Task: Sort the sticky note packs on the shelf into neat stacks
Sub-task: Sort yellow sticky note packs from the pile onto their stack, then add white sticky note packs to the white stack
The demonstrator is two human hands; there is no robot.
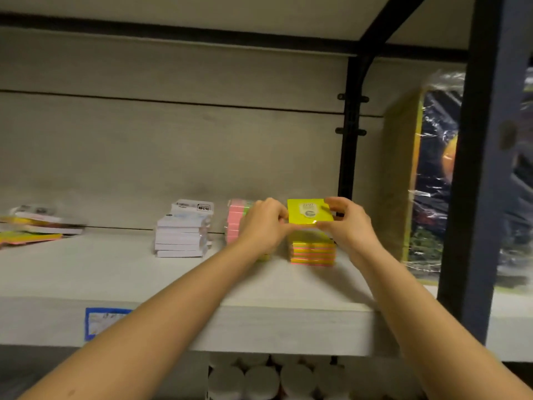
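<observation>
Both hands, left (264, 219) and right (344, 222), pinch a yellow pack (308, 213) by its opposite edges, just above the striped stack (313, 251) on the shelf (259, 284). Two-sided hold likely squares it for stacking. White stack (183, 232) sits apart at left.

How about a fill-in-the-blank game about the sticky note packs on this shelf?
1. The left hand and right hand together hold a ____ pack above the striped stack.
2. The white stack stands to the ____ of the pink packs.
3. The label on the front edge of the shelf has a ____ border.
Missing words: yellow; left; blue.
</observation>
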